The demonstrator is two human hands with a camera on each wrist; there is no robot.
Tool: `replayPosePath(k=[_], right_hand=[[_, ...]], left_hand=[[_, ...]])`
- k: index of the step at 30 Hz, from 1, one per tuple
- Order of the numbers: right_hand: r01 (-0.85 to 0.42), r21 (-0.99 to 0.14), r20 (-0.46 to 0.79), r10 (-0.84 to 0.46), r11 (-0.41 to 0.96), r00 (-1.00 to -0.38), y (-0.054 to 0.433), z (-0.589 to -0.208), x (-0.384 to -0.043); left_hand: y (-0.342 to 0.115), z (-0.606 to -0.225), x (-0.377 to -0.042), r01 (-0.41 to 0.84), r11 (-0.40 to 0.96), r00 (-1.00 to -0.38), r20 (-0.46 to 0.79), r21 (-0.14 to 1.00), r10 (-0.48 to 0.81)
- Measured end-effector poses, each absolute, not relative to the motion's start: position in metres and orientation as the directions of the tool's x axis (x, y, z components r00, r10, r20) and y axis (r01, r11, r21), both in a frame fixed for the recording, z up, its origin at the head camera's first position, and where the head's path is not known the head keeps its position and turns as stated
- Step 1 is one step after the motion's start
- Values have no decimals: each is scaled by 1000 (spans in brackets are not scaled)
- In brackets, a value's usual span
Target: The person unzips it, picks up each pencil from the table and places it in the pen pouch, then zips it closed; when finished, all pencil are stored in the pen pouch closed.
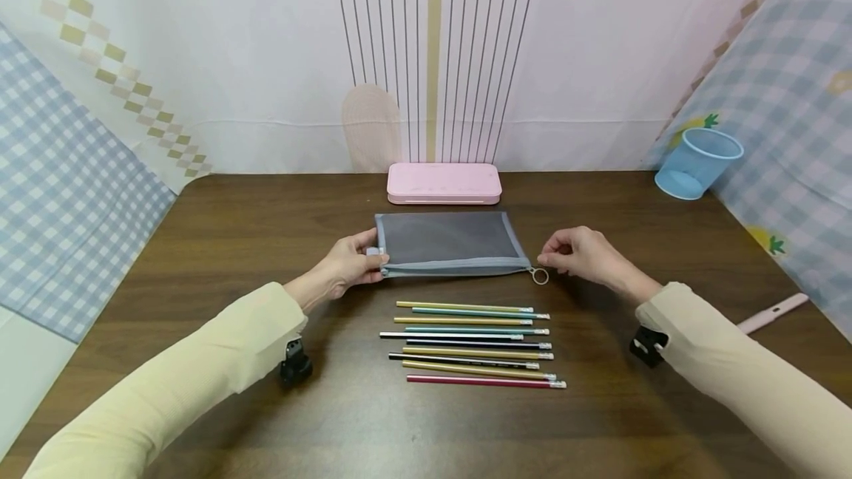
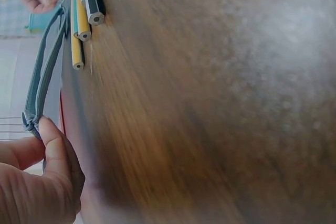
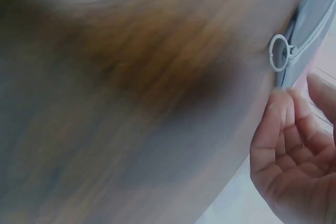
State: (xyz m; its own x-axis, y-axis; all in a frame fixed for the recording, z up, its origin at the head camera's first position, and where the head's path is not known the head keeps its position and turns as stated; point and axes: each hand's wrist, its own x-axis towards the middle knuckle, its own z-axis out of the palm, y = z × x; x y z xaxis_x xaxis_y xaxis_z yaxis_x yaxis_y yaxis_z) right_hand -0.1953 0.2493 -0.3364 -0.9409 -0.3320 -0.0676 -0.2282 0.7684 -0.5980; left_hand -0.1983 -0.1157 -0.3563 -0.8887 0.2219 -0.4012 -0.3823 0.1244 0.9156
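A grey mesh zipper pouch (image 1: 446, 239) lies in the middle of the table, its zipper edge toward me. In the left wrist view the two sides of that edge (image 2: 46, 72) stand apart. My left hand (image 1: 349, 261) pinches the pouch's near left corner between thumb and fingers. A round zipper-pull ring (image 1: 540, 276) hangs at the near right corner. Close beside it is my right hand (image 1: 586, 256), fingers loosely bent, the thumb apart from them in the right wrist view. Nothing shows in its grasp; whether the fingertips (image 3: 283, 98) touch the pouch I cannot tell.
Several pencils (image 1: 475, 352) lie side by side in front of the pouch, eraser ends to the right. Behind it rests a pink case (image 1: 444, 183). A blue mesh cup (image 1: 699, 163) stands at the back right; a pale pink stick-shaped item (image 1: 775, 313) lies by the right arm.
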Motion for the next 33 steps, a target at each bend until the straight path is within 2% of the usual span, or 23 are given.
replayPosePath(k=[4,7,15,33], right_hand=[[-130,-703,-106,-283,700,-953,239,-336,-206],[-15,-784,-201,-277,621,-940,231,-336,-213],[234,-837,-385,-228,495,-894,230,-335,-221],[342,-882,-428,-249,325,-869,229,-333,-212]], left_hand=[[-114,-356,-199,-380,127,-888,-399,916,227],[-112,-356,-199,-375,137,-886,-398,917,236],[-115,-356,-201,-387,158,-878,-416,908,237],[-117,-358,-202,-376,167,-889,-406,911,214]])
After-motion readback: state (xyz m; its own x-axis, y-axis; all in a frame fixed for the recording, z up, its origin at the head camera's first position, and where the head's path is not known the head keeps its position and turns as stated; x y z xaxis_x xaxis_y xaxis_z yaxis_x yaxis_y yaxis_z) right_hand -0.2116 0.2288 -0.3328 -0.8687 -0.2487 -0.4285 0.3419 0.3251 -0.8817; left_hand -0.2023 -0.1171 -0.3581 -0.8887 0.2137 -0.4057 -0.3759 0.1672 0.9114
